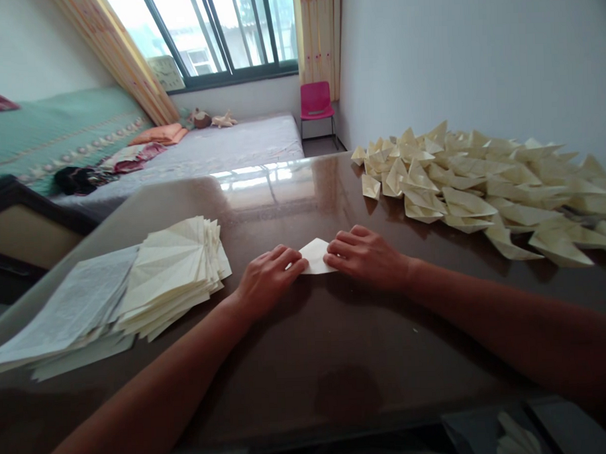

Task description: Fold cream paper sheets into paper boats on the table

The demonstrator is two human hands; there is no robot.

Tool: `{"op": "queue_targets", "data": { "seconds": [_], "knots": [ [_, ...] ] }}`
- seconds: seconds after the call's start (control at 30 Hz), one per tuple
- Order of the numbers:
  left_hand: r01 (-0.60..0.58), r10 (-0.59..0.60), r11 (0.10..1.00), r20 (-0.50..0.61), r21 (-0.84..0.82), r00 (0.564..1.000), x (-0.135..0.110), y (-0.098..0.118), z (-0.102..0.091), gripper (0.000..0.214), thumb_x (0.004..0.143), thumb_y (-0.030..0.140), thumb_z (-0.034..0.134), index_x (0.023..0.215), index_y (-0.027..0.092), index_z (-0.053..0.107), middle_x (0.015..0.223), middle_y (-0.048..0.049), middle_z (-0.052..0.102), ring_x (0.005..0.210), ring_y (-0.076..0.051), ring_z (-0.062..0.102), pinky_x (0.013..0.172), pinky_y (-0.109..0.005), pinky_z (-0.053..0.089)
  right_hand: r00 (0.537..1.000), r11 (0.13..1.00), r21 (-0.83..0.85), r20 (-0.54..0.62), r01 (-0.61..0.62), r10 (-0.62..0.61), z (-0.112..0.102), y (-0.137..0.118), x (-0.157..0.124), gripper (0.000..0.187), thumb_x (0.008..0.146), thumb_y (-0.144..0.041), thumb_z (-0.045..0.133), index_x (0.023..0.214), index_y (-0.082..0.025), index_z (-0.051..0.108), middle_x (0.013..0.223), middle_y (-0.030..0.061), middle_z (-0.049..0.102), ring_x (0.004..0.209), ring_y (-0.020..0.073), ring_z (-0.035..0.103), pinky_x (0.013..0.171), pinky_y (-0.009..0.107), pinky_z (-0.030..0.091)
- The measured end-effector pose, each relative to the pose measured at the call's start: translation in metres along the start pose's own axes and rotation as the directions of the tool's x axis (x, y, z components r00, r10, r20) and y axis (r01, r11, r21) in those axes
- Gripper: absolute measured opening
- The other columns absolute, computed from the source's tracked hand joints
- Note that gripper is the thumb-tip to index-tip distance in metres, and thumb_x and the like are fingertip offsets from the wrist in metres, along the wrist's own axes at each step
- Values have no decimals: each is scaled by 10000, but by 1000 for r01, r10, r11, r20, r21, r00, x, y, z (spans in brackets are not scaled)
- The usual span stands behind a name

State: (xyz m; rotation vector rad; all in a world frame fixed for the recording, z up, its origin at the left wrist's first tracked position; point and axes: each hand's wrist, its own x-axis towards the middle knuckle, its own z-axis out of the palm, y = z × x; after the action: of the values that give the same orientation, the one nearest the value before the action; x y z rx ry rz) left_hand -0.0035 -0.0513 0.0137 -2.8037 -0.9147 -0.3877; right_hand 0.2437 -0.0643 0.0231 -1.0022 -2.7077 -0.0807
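A small folded piece of cream paper (316, 255) lies on the brown table between my two hands, its pointed top facing away from me. My left hand (271, 273) is closed on its left end, fingers pressed together. On the right end, my right hand (366, 256) grips it in the same way, fingers curled. Both side corners of the paper are hidden under the fingers. To the left sits a stack of creased cream paper sheets (172, 264). Many folded paper boats (460, 175) crowd the right side of the table.
Printed sheets (77, 301) lie under and beside the creased stack at the table's left edge. The glossy table (288, 360) reflects the window. Past it stand a bed (250, 141) and a pink chair (316, 102). A wall (476, 62) runs along the right.
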Motion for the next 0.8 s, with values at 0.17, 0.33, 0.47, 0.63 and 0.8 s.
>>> {"op": "queue_targets", "data": {
  "seconds": [0.17, 0.33, 0.47, 0.63, 0.8],
  "knots": [
    [-37, 49, 995, 129, -92, 990, 2, -1, 0, 293, 966, 228, 371, 1070, 226, 644, 1031, -56, 645, 914, -161, 562, 727, -250, 463, 992, 1000, 15, 129, -5, 3, 2, 6, 1, 178, 926, -239, 489, 924, -196, 661, 918, 72, 649, 882, 187, 541, 747, 295, 339],
    [128, -90, 950, 145, -284, 985, 3, -5, -2, 295, 953, 316, 406, 1004, 251, 690, 969, -38, 682, 897, -152, 597, 791, -249, 460, 989, 956, 267, 122, -118, 88, 0, 13, 0, 244, 932, -271, 463, 891, -211, 696, 928, 61, 683, 847, 171, 582, 736, 266, 384],
    [328, -291, 874, 156, -358, 944, 5, -9, 6, 296, 929, 356, 427, 963, 234, 695, 915, -26, 702, 832, -159, 620, 766, -248, 455, 963, 840, 469, 124, -271, 241, 11, 23, 2, 246, 915, -280, 471, 886, -178, 693, 831, 37, 691, 737, 148, 593, 686, 237, 408],
    [447, -404, 788, 192, -423, 894, 9, -13, 14, 282, 904, 371, 452, 965, 231, 689, 867, 1, 715, 741, -153, 624, 690, -231, 440, 926, 788, 494, 112, -366, 360, 18, 23, 4, 219, 899, -279, 482, 947, -181, 672, 829, 15, 695, 704, 132, 596, 663, 221, 398],
    [489, -449, 798, 195, -353, 872, 12, -10, 16, 286, 895, 385, 454, 1003, 262, 689, 844, 7, 716, 707, -164, 626, 669, -247, 420, 894, 788, 438, 98, -432, 436, 17, 20, 4, 177, 876, -292, 524, 918, -181, 654, 778, 18, 688, 670, 134, 591, 624, 225, 379]
  ]
}}
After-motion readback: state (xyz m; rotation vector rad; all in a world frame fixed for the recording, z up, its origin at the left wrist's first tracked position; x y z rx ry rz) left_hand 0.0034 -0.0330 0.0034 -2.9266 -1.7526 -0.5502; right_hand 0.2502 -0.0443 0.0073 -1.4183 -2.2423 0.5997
